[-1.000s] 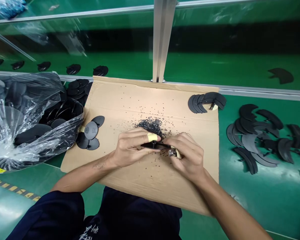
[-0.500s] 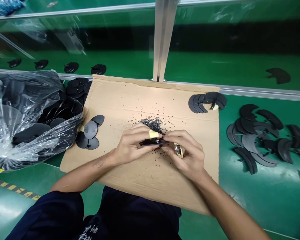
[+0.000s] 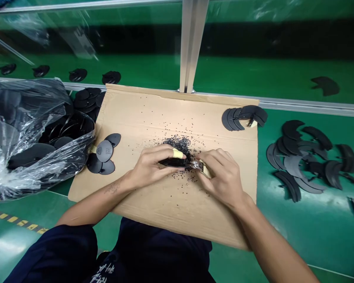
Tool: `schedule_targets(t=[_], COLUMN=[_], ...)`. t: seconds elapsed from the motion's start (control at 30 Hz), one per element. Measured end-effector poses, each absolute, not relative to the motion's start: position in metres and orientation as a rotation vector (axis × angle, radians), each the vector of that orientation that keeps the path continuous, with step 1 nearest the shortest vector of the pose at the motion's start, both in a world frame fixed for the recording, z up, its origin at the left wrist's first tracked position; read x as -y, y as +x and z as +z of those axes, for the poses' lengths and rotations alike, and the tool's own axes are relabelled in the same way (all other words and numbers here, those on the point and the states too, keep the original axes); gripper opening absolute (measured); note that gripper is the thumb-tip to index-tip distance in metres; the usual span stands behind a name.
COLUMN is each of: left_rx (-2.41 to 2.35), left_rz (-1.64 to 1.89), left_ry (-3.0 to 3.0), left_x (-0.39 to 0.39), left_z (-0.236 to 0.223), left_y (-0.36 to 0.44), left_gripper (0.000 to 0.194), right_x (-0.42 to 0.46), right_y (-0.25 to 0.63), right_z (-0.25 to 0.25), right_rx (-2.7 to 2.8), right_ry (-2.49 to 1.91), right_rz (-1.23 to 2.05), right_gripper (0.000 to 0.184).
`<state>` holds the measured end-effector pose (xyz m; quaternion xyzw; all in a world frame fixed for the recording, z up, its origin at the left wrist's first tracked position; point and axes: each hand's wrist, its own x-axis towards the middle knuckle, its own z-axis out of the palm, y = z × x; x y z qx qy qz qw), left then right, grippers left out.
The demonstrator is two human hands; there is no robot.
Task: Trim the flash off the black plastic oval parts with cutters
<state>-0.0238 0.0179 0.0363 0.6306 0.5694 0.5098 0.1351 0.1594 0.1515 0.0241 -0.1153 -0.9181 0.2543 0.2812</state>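
Observation:
My left hand pinches a flat, dark black plastic piece edge-on between thumb and fingers. A strip of pale yellow tape wraps one of its fingers. In my right hand, closed fingers hold small nippers; their shiny metal head meets the right end of the black piece, and the grip is mostly hidden in the palm. Beneath and behind both hands lies a heap of tiny black bits, scattered over a cardboard sheet.
Several round black discs lie at the cardboard's left, beside a clear plastic bag full of similar discs. Curved black pieces overlap at the cardboard's back right. More curved pieces are piled on the green table. A metal post rises behind.
The nippers' head has swung from within my right hand to the right end of the black piece, which has turned slightly in my left hand. The view has shifted a little.

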Motion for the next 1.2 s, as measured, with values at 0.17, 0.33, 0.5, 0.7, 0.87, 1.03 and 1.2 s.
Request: schedule_targets(t=[0.17, 0.33, 0.5, 0.7, 0.87, 1.03, 1.2], left_rx=[-1.599, -1.571, -1.553, -1.483, -1.473, -1.496, -1.575], left_rz=[1.441, 1.405, 1.436, 1.472, 1.479, 1.447, 1.364], left_ry=[1.853, 1.864, 1.861, 1.828, 1.8, 1.795, 1.918], left_x=[-0.018, -0.017, -0.0172, -0.0178, -0.0162, -0.0164, -0.0186], left_z=[0.0357, 0.0344, 0.0325, 0.0324, 0.0316, 0.0341, 0.0377], left_y=[-0.0251, -0.0247, -0.0241, -0.0232, -0.0212, -0.0206, -0.0225], left_gripper=[0.022, 0.024, 0.025, 0.027, 0.027, 0.023, 0.023], right_x=[-0.1519, -0.1506, -0.1495, -0.1511, -0.1485, -0.1467, -0.1488], right_y=[0.1618, 0.1626, 0.1639, 0.1652, 0.167, 0.168, 0.1629], right_z=[0.0202, 0.02, 0.021, 0.0198, 0.0208, 0.0191, 0.0161], right_rx=[2.524, 2.548, 2.552, 2.578, 2.585, 2.584, 2.571], right_ry=[-0.309, -0.289, -0.313, -0.258, -0.284, -0.311, -0.386], right_rz=[0.587, 0.566, 0.561, 0.538, 0.467, 0.549, 0.435], right_gripper=[0.014, 0.019, 0.016, 0.021, 0.018, 0.021, 0.022])
